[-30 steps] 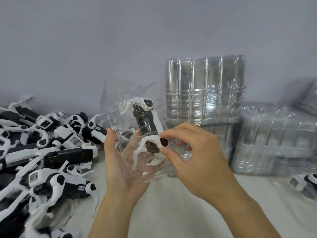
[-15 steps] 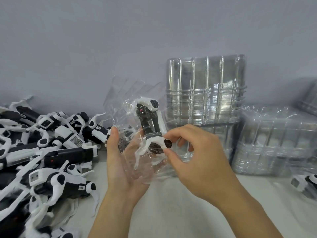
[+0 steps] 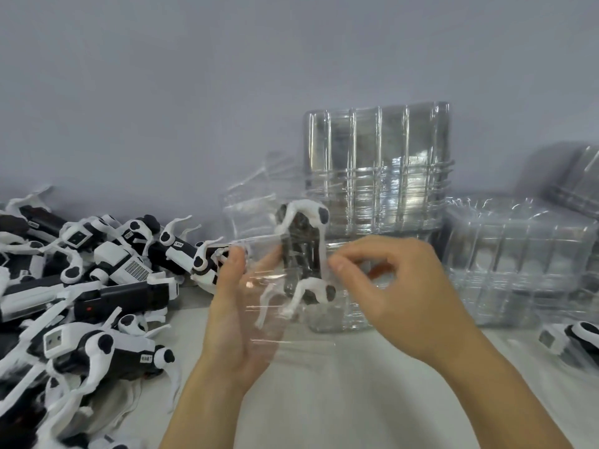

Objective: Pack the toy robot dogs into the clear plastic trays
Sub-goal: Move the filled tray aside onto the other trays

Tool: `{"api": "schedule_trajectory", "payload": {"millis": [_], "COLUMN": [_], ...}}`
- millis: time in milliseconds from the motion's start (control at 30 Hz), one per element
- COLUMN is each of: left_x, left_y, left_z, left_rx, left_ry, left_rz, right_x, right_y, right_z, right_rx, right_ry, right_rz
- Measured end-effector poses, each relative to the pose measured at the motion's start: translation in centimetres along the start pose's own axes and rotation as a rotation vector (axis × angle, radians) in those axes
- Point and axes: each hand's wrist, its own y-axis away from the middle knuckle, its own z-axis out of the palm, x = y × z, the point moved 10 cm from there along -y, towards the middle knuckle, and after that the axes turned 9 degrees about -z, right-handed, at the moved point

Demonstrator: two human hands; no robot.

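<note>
1. Lifted a little higher over the last second, the clear plastic tray (image 3: 259,270) now stands more upright in my left hand (image 3: 233,315), and my right hand (image 3: 398,286) has slid from the toy's lower leg up to its flank
2. My left hand cradles the tray from behind and below, palm up, fingers straight along its back and thumb standing at its left edge; nothing is curled round it
3. My right hand's thumb and forefinger are drawn together at the right side of the toy robot dog (image 3: 303,254), apparently pinching the tray's edge or the toy's side; blur keeps me from saying which
4. Black-bodied with white legs, the toy lies lengthwise in the tray, one pair of legs at the far end, the other at the near end
5. Step in hand, as I judge it: seating this one dog into its moulded pocket, not yet clearly pressed home
6. Next move calls for a firm push on the body so legs settle into the recesses, with the thin tray braced against flexing
7. Waiting on the table (image 3: 324,400): the heap of loose robot dogs (image 3: 97,286) at left, the stacked empty trays (image 3: 379,166) at the far right, one more dog (image 3: 573,341) at the right edge
</note>
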Motion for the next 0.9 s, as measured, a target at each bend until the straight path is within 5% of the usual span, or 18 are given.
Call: {"api": "schedule_trajectory", "payload": {"millis": [167,900], "left_x": [-0.8,-1.5], "left_y": [-0.3,0.1], "left_z": [0.5,0.5], "left_rx": [-0.014,-0.029], "left_ry": [-0.039,-0.03], "left_rz": [-0.038,-0.108], "right_x": [0.5,-1.5], "right_y": [-0.1,-0.4], "right_z": [-2.2,-1.7], "right_rx": [0.21,0.272], "right_ry": [-0.072,0.041], "right_rz": [0.028,-0.059]}}
